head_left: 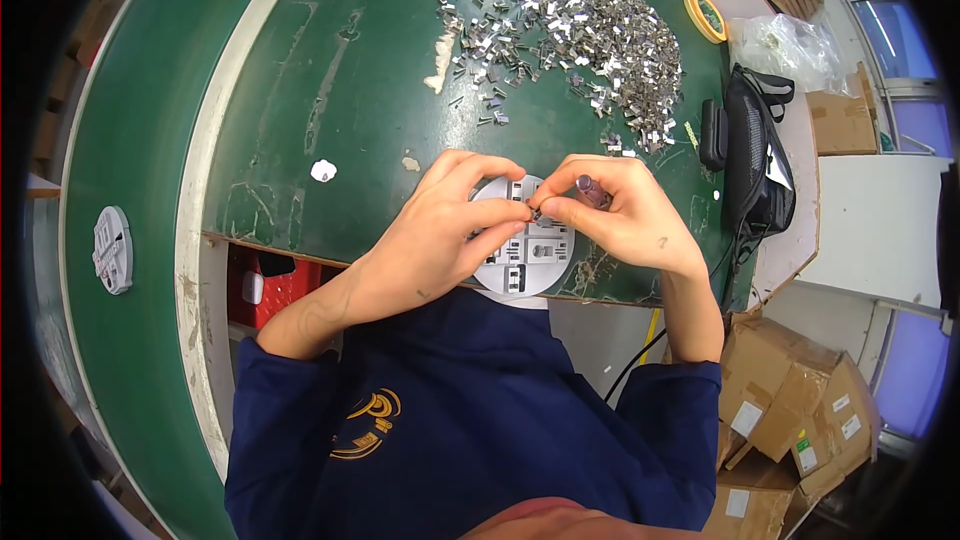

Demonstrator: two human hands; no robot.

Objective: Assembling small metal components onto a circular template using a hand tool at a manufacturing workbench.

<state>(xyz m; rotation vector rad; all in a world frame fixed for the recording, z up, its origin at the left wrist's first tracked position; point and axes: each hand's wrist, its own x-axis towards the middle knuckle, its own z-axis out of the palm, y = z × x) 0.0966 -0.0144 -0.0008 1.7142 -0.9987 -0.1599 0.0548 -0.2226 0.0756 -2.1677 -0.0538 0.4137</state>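
A round light-grey plastic housing (530, 280) with moulded slots and compartments lies at the table's near edge, under both hands. My left hand (450, 215) is closed, its thumb and fingertips meeting over the housing at a small dark metal piece (537, 213). From the other side my right hand (625, 210) pinches at the same spot with thumb and forefinger. A tool with a dark purple, rounded handle (593, 191) is tucked in my right hand; its other end is hidden. The fingertips cover most of the metal piece.
A large heap of small metal parts (610, 40) covers the far right of the green table (370, 80). A yellow tape roll (706, 17), a clear plastic bag (790, 50) and a black bag (755, 160) sit at right. Another round housing (112, 250) lies on the left surface.
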